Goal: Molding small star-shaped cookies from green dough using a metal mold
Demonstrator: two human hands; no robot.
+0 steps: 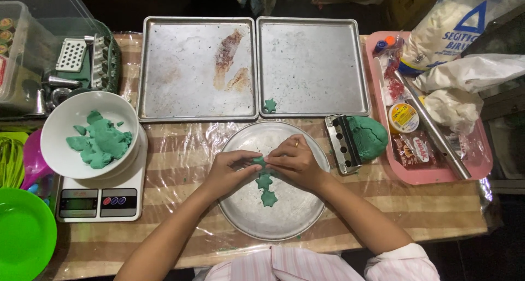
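Both hands meet over a round metal plate [298, 215] in front of me. My left hand [228, 173] and my right hand [295, 161] pinch a small piece of green dough [259, 162] between their fingertips. Below it on the plate lie two green star-shaped dough pieces [266, 189]. Another green star [269, 105] sits on the near edge of the right baking tray [311, 62]. A lump of green dough [367, 138] rests to the right, beside a metal cutter tool [342, 143].
A second, stained baking tray [180, 68] lies at the back left. A white bowl [63, 125] with green dough pieces stands on a kitchen scale [101, 202]. A pink tray [432, 174] at right holds packets, a small tub and a metal rolling pin. A green bowl [22, 232] is near left.
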